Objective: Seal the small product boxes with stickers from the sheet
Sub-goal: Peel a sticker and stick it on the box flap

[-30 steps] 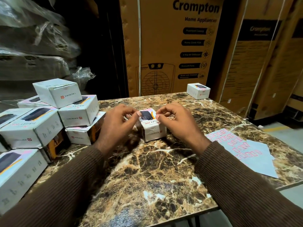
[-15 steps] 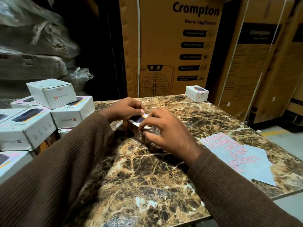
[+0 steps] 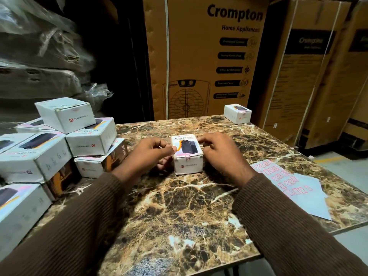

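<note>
A small white product box [image 3: 188, 156] stands on the marble table [image 3: 179, 212] in the middle, printed face up, with a pink sticker over its front top edge. My left hand [image 3: 148, 156] holds the box's left side, thumb on the top face and fingers curled beside it. My right hand [image 3: 221, 154] holds the right side, fingertips at the top right edge. The sticker sheet [image 3: 290, 186], pale blue with pink stickers, lies flat to the right of my right arm.
A pile of several white product boxes [image 3: 59, 148] fills the table's left side. One more small box [image 3: 238, 114] sits at the far right corner. Tall brown cartons [image 3: 207, 56] stand behind the table, and its right edge drops to the floor.
The box has been turned so its printed face points up and set square on the table. My right hand moved off the top to the box's right side; the left arm drew back.
</note>
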{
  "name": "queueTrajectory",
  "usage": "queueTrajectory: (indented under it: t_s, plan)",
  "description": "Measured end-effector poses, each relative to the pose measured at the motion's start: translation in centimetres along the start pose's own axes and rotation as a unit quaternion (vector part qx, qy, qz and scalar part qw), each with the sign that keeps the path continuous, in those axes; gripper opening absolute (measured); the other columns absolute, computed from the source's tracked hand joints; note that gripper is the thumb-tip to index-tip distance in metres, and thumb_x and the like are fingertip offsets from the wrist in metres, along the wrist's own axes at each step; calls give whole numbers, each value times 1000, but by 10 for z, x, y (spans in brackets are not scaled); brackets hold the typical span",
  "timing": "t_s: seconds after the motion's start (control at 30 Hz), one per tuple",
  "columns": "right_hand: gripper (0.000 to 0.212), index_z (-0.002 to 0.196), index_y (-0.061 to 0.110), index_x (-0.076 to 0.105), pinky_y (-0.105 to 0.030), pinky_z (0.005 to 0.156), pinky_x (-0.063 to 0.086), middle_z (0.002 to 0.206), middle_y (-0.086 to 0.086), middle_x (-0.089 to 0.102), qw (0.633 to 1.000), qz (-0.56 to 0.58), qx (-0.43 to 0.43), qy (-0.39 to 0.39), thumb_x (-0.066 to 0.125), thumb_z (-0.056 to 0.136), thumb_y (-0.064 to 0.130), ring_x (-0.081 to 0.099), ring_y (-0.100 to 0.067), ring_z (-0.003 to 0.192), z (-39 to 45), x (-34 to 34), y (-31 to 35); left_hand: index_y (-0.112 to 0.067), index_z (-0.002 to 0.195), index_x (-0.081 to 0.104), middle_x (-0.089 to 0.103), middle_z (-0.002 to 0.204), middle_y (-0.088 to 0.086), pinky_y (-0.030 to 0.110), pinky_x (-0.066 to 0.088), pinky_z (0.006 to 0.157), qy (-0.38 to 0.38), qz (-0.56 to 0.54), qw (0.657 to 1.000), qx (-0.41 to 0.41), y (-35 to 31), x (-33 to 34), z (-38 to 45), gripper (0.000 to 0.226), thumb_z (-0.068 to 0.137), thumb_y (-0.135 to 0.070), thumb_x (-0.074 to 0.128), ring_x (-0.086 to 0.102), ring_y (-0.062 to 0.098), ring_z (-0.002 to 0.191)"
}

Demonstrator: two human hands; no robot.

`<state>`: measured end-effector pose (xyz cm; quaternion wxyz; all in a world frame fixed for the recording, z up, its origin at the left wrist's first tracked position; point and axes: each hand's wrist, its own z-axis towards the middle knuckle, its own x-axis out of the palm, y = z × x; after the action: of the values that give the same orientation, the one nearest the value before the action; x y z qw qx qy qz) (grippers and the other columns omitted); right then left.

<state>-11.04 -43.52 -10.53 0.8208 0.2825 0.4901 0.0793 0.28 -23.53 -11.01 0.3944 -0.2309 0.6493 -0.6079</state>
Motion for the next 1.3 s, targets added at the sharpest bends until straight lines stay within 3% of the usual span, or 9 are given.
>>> queueTrajectory:
  t_s: [0.07, 0.17, 0.27, 0.43, 0.53, 0.6, 1.0, 1.17, 1.3]
  plan:
    - [29, 125, 24, 71, -24, 83, 52, 127, 4, 65, 997, 66, 25, -20, 57, 103, 11, 58, -6, 103, 0, -2, 1, 3, 106, 67, 67, 77, 8, 22, 49, 51, -10, -24, 1000, -2, 3, 3, -6, 22, 99, -17, 73, 57, 14, 61]
    - [15, 105, 22, 73, -37, 86, 59, 110, 5, 71, 988, 142, 39, -50, 61, 101, 14, 65, -11, 98, 0, -6, -4, 2, 109, 68, 71, 89, 11, 22, 52, 56, -24, -6, 999, 21, 5, 2, -13, 23, 99, -18, 72, 62, 15, 70]
    - [13, 108, 15, 71, -28, 74, 52, 110, 2, 67, 978, 204, 48, -3, 62, 103, 23, 63, -12, 95, -5, -8, 0, -6, 107, 71, 76, 102, 11, 25, 57, 68, -32, 35, 999, 24, 6, 3, -19, 17, 98, -20, 72, 71, 16, 82]
    - [16, 114, 19, 72, -42, 95, 57, 119, 2, 69, 961, 261, 54, 74, 66, 101, 26, 65, -19, 112, -8, -17, 9, -15, 107, 70, 77, 107, 1, 36, 61, 84, -61, 73, 995, 33, 3, 17, -23, 15, 99, -28, 70, 74, 19, 101]
    - [16, 116, 21, 72, -36, 91, 58, 119, 4, 68, 961, 271, 37, 41, 64, 102, 21, 64, -15, 112, -8, -36, 6, -19, 107, 73, 78, 106, -3, 35, 59, 74, -76, 54, 994, 51, -10, 32, -19, 13, 100, -30, 70, 74, 19, 101]
    - [16, 115, 23, 73, -34, 89, 59, 115, 6, 68, 969, 246, 17, 6, 67, 101, 21, 64, -12, 110, -8, -53, -2, -22, 102, 77, 79, 100, -6, 43, 63, 84, -72, 48, 994, 74, -18, 47, -9, 9, 98, -28, 73, 74, 17, 100]
    - [27, 94, 22, 76, -33, 73, 59, 98, -3, 77, 957, 253, 80, -121, 66, 98, -2, 70, -15, 88, 52, -122, -182, -27, 115, 81, 80, 104, -10, 45, 62, 93, 19, 81, 990, 110, -53, 214, 106, 42, 76, -41, 73, 75, 14, 101]
    - [20, 107, 0, 69, -17, 51, 50, 85, -6, 68, 940, 293, 105, -139, 56, 99, -12, 62, 3, 56, 84, -112, -230, -24, 114, 81, 80, 106, -9, 39, 60, 96, -3, 80, 993, 88, -41, 261, 150, 42, 76, -40, 75, 72, 14, 103]
    - [25, 118, -10, 65, -12, 49, 48, 86, -9, 66, 934, 313, 109, -136, 51, 99, -18, 63, 3, 54, 102, -105, -245, -22, 130, 75, 75, 124, -4, 41, 56, 105, -16, 65, 995, 68, -34, 272, 170, 47, 85, -34, 77, 69, 16, 114]
